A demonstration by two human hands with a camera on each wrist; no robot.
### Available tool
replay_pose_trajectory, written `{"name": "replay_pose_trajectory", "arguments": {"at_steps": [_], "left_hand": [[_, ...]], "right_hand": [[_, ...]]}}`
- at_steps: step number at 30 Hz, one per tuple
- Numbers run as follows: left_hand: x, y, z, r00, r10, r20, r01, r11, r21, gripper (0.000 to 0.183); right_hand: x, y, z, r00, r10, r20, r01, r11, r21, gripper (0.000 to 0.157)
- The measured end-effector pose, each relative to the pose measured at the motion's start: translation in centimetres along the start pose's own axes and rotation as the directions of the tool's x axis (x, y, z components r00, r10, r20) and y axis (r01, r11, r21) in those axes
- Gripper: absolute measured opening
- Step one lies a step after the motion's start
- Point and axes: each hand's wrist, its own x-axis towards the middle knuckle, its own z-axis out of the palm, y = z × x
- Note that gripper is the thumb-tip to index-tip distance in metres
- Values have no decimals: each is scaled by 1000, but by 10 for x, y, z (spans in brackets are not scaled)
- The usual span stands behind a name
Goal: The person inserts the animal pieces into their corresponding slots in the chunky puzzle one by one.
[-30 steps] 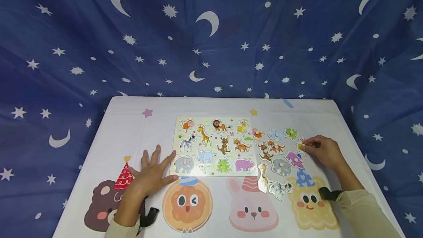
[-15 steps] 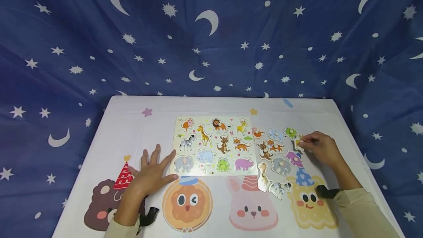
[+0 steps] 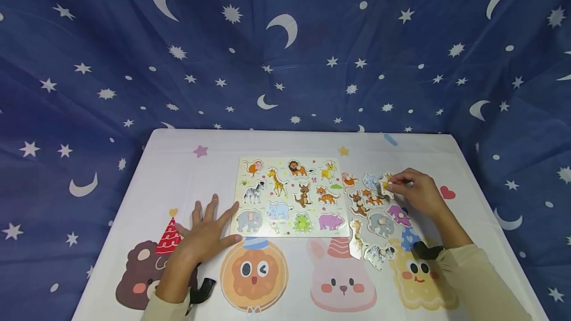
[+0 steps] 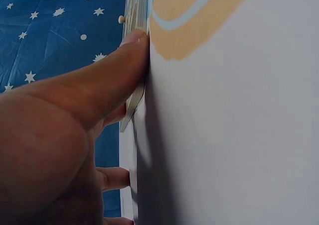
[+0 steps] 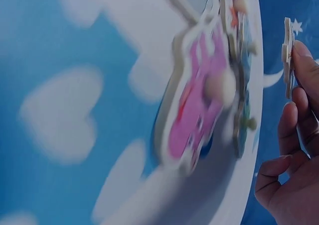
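A blue curtain [image 3: 285, 63] of moons and stars backs a white, cartoon-printed tabletop [image 3: 187, 177], where an animal puzzle board [image 3: 272, 162] lies flat near the centre. To its left, the person's left hand [image 3: 202, 237] spreads its fingers and grips nothing, thumb touching the board's near edge by the left corner. To its right, the right hand [image 3: 419, 193] hovers over a scatter of loose wooden pieces, pinching one between thumb and fingertips. Nearest lie the giraffe piece [image 3: 357, 240] and zebra piece [image 3: 379, 255]; beyond them, the grey elephant piece [image 3: 380, 225], purple hippo piece [image 3: 398, 215], kangaroo piece [image 3: 359, 204] and tiger piece [image 3: 372, 198]; farthest, the monkey piece [image 3: 349, 180], a pale-blue piece [image 3: 370, 181] and a green piece [image 5: 241, 135], seen only from the right wrist. The pinched yellow animal piece [image 3: 386, 184] is off the tabletop at the scatter's far side, roughly level; fingers hide any knob. Good handling probably calls for a light, secure pinch, enough height to clear the neighbouring knobs, a level piece with its outline unobstructed, and a thumb firm against the board against sliding.
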Motion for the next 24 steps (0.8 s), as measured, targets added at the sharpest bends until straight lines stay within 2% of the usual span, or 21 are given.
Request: {"name": "replay_pose_trajectory", "arguments": {"at_steps": [8,14,24], "left_hand": [[1,-2,0,1000,0,4,0,1000,8,85],[1,-3,1,1000,-6,7,6,1000,9,85],[1,0,0,1000,-9,10,9,1000,15,85]], "right_hand": [[16,-23,18,997,-65,38,63,997,53,22],[28,-40,31,987,-144,75,139,988,69,16],[44,-64,56,973,-192,126,175,976,131,18]]}}
